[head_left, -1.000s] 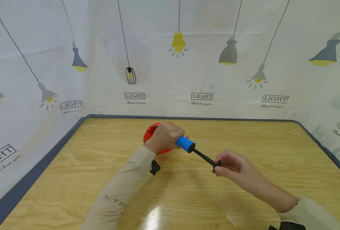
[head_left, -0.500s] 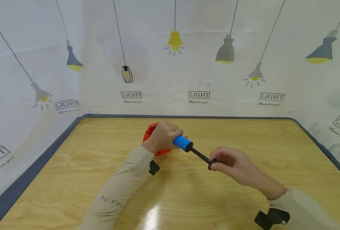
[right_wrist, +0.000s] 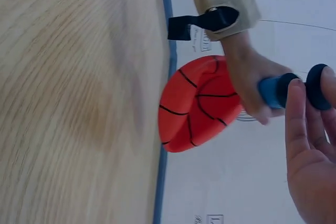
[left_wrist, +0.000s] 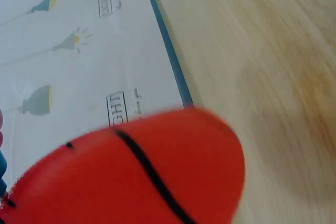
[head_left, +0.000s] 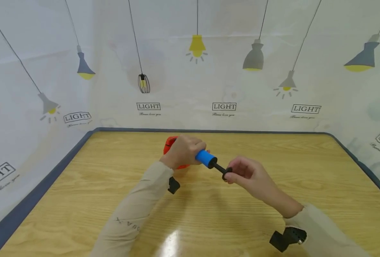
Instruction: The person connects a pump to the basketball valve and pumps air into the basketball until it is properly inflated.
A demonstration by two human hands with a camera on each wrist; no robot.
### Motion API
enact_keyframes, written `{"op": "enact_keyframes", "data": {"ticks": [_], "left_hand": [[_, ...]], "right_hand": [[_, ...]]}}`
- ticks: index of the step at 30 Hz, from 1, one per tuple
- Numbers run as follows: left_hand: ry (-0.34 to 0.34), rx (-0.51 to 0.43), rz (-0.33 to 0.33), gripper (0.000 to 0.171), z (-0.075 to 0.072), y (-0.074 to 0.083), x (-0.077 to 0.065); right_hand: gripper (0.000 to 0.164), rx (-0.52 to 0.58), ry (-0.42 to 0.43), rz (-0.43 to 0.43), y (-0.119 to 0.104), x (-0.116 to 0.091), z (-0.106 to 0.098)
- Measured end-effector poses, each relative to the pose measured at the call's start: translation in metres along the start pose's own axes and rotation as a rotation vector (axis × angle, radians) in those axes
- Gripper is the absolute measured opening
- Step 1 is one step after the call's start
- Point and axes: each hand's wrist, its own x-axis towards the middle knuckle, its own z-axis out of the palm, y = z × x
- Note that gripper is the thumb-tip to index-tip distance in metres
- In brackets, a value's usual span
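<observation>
My left hand (head_left: 184, 151) grips the blue barrel of a small hand pump (head_left: 205, 158), held slanting down to the right above the table. With thumb and fingers, my right hand (head_left: 251, 178) pinches the black handle (head_left: 227, 174) at the end of the pump's rod. Only a short length of rod shows between barrel and handle. Beyond the left hand is a red ball (right_wrist: 181, 103) with black basketball lines, dented inward on one side. It fills the lower part of the left wrist view, while the left hand covers much of it in the head view. Where pump and ball meet is hidden.
The wooden table (head_left: 80, 189) has a dark blue border (head_left: 209, 131) along its back and sides. Behind it stands a white backdrop (head_left: 177, 78) printed with lamps. Each wrist wears a black strap with a camera mount (head_left: 288, 238).
My right hand has moved left and slightly up toward the barrel, pushing the rod in so that less shows. The left hand stays nearly in place; less of the ball shows beside it.
</observation>
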Motion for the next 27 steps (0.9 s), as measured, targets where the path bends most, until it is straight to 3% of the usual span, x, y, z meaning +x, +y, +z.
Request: {"op": "enact_keyframes", "data": {"ticks": [7,10,15,18,22,27], "left_hand": [[0.023,0.005,-0.059,0.023,-0.005,-0.01,-0.011],[0.053,-0.009,-0.045,0.022,-0.003,-0.007,-0.007],[0.112,-0.031,-0.033,0.021,-0.001,0.001,-0.001],[0.094,-0.016,-0.01,0.023,0.001,0.002,-0.003],[0.039,-0.009,0.021,0.024,0.001,-0.001,-0.011],[0.052,-0.001,-0.039,0.023,-0.007,-0.014,-0.026]], "right_hand": [[0.017,0.084,-0.083,-0.127,-0.015,-0.026,-0.015],[0.012,0.057,-0.084,-0.162,-0.011,-0.015,-0.014],[0.008,-0.006,-0.094,-0.234,0.005,0.021,-0.003],[0.008,-0.038,-0.112,-0.199,0.014,0.027,0.004],[0.01,-0.062,-0.099,-0.114,0.013,0.016,0.008],[0.015,-0.074,-0.1,-0.135,-0.006,-0.006,0.0]]}}
